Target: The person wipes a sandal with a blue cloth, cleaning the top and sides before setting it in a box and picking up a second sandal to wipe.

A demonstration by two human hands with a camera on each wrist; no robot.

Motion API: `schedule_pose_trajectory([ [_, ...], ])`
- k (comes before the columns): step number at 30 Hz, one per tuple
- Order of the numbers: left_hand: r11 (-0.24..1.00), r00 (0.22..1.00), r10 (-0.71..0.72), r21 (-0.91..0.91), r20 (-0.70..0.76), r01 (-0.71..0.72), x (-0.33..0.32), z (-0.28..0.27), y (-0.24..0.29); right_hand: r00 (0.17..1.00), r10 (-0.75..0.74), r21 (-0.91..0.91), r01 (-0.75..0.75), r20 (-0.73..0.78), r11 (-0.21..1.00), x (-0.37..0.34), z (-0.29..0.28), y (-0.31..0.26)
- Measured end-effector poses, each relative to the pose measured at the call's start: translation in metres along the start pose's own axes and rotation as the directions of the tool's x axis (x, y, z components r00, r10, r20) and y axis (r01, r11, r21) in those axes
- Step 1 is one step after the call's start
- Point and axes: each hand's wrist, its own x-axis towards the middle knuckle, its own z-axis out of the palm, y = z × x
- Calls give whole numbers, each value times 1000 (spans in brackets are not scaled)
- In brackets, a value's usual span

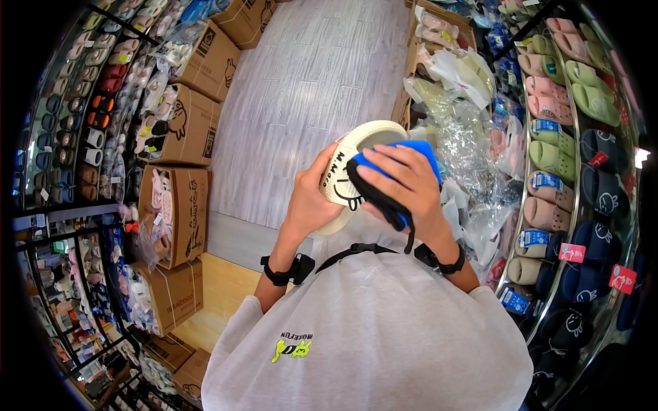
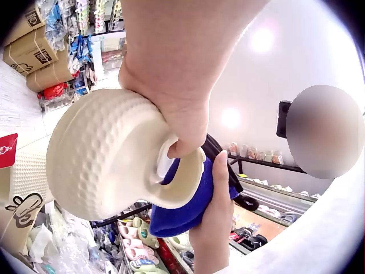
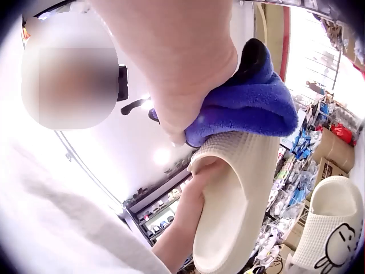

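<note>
Slippers [image 1: 370, 131] in left hand's [image 1: 310, 200] grip, thumb inside one, left wrist view shows; right hand [image 1: 410, 186] clutches cloth [image 1: 428, 156]; lettering [image 1: 332, 169] only in head view.

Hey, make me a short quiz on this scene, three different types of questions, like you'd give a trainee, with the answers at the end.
1. True or false: the right hand grips the blue cloth.
2. Multiple choice: what colour is the footwear that the left hand holds? A) pink B) cream C) black
3. Fill in the blank: the green cartoon print is on the person's ____.

Key: 1. True. 2. B, cream. 3. Shirt.
</note>
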Motion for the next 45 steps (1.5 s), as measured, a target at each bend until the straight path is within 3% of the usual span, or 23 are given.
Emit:
schedule_pose_trajectory([
  [2, 1000, 1000, 8, 3, 0, -8, 0, 0, -1, 999, 17, -1, -18, -40, 1000, 1, 3, 0],
  [8, 1000, 1000, -22, -12, 0, 22, 0, -1, 0, 999, -31, -17, 31, 30, 999, 0, 1, -3],
  [12, 1000, 1000, 0, 16, 1, 0, -1, 0, -4, 999, 46, 14, -46, 0, 999, -2, 2, 3],
  [18, 1000, 1000, -22, 4, -3, 22, 0, 0, -2, 998, -50, 3, 50, 47, 999, -2, -1, 4],
  [21, 1000, 1000, -18, -3, -5, 18, 0, 1, -2, 997, 74, 36, -72, -32, 997, -3, 1, 8],
  [28, 998, 999, -33, -58, -16, 32, -1, 0, -5, 997, -53, 19, 52, 47, 998, -8, 4, -7],
  [32, 998, 999, -50, -45, -10, 49, -1, -1, -1, 997, 70, 34, -69, -37, 997, -9, 6, 2],
  [37, 998, 999, -45, -45, -13, 45, 0, 0, -1, 999, -31, 3, 31, 8, 1000, -7, 2, -5],
  [45, 999, 1000, -27, -31, -15, 27, -2, 1, -3, 1000, 12, 13, -12, -4, 1000, -7, 0, -2],
])
